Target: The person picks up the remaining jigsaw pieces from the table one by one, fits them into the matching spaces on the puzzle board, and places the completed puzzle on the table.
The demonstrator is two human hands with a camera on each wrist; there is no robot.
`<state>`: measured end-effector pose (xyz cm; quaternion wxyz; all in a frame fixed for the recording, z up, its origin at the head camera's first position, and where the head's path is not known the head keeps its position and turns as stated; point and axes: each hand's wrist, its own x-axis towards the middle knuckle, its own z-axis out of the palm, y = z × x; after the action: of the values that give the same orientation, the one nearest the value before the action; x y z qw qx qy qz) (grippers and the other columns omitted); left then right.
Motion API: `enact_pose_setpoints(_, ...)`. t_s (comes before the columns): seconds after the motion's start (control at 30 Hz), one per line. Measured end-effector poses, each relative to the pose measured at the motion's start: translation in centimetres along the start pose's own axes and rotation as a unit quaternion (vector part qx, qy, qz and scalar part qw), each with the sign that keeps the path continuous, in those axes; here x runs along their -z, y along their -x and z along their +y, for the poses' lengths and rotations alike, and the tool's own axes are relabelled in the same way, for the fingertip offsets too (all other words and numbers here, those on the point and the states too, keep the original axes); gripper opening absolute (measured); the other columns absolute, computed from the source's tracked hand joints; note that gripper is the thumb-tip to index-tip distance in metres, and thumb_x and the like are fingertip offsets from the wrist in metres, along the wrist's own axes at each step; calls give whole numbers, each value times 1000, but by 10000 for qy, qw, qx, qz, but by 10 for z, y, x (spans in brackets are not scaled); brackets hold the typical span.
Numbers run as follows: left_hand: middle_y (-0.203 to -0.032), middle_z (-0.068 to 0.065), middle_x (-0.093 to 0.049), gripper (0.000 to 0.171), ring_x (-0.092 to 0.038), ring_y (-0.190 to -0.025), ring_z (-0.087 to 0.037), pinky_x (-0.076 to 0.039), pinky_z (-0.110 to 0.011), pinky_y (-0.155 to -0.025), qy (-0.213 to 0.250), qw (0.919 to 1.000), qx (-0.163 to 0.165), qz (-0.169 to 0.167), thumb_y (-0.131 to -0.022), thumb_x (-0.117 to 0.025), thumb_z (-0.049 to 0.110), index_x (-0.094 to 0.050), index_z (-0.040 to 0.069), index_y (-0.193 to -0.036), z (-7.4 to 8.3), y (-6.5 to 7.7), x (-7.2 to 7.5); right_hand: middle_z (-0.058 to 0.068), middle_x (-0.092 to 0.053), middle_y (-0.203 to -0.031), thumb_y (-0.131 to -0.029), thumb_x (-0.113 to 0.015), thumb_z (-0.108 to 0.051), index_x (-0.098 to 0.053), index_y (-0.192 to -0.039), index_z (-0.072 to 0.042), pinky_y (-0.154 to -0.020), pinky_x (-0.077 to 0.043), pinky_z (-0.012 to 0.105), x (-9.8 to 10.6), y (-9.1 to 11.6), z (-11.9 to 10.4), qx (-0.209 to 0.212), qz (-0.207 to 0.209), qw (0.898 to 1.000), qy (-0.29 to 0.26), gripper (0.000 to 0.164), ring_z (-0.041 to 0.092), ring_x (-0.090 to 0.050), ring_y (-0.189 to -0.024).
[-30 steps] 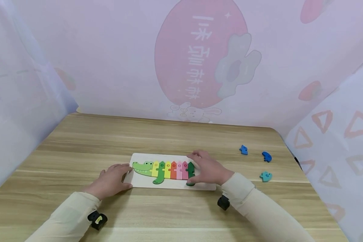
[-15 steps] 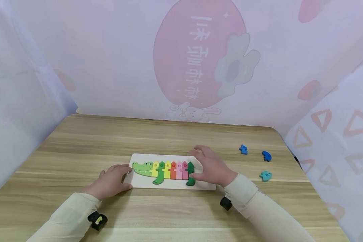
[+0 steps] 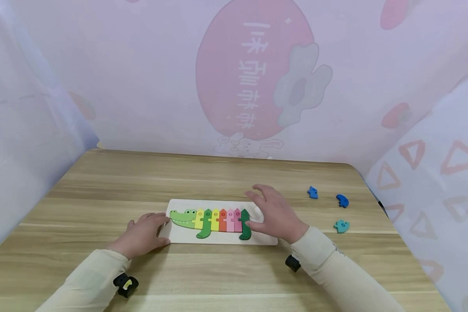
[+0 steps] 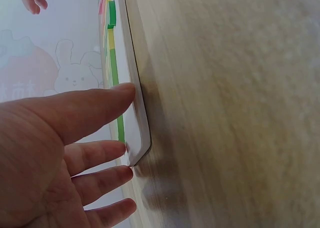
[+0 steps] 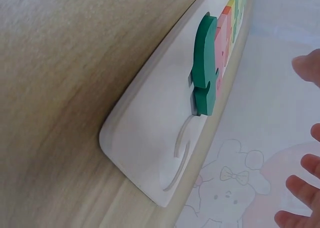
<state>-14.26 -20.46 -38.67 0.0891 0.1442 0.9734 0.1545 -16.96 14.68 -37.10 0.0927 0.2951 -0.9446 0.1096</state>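
**Crocodile puzzle board (image 3: 226,238) on a wood-grained tabletop (image 3: 203,277)**

Nearest, a cream left sleeve (image 3: 82,284) and a cream right sleeve (image 3: 345,271) enter from the near side; beneath the cuffs sit a black left wrist device (image 3: 125,284) and a black right wrist device (image 3: 293,262). The left hand (image 3: 142,234) rests at the left end of the puzzle board; its fingers are apart and nearly straight, the thumb touching the board near its near left corner. The right hand (image 3: 277,214) hovers over the board's right part, its fingers apart and slightly bent; the right wrist view shows the thumb clear of the pieces.

The puzzle board lies flat at the middle of the tabletop. Its row begins at the left with a green crocodile head (image 3: 184,218), continues through coloured strips, and ends at a dark green piece (image 3: 244,216) whose foot points toward the near side. Right of this piece, a curved outline (image 5: 183,164) marks the white surface.

At the right, well apart from the board, lie a teal piece (image 3: 341,226), farther off a curved blue piece (image 3: 341,200), and, to its left, an arrow-shaped blue piece (image 3: 313,193). Beyond the far edge hangs a pale backdrop (image 3: 140,86) bearing a large pink oval (image 3: 222,78).
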Motion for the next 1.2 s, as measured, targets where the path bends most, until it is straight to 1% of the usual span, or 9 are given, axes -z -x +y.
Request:
enact_pose_setpoints(0.3, -138, -24, -50, 58, -43, -125, -49, -25, -82, -89, -37, 10000, 34, -48, -80, -78, 27, -58, 0, -127, -2, 0, -2, 13, -47, -139, -77, -77, -46, -53, -136, -13, -103, -42, 48, 2, 1, 2, 192, 396, 9987, 243, 72, 31, -46, -127)
enact_pose_setpoints(0.53, -137, -25, -50, 58, -44, -125, -49, -24, -82, -89, -74, 10000, 49, -17, -80, -78, 28, -59, 0, -127, -3, 0, -4, 14, -47, -139, -77, -76, -45, -52, -135, -12, -103, -42, 49, 4, 1, 6, 294, 561, 9975, 314, 71, 32, -47, -125)
enact_pose_setpoints(0.87, -137, -25, -51, 59, -44, -124, -49, -25, -82, -88, -127, 9999, 15, -29, -79, -78, 29, -58, 0, -127, -3, -2, -3, 15, -47, -139, -77, -76, -43, -53, -136, -12, -104, -41, 50, 6, 5, 11, 193, 559, 9980, 213, 70, 32, -46, -127)
enact_pose_setpoints(1.2, -136, -25, -51, 59, -45, -123, -49, -24, -82, -88, -192, 9998, -4, -27, -79, -79, 28, -59, 0, -126, -3, -3, -2, 15, -47, -139, -79, -74, -44, -52, -137, -11, -105, -40, 50, 8, 10, 17, 126, 510, 9980, 340, 71, 33, -45, -128)
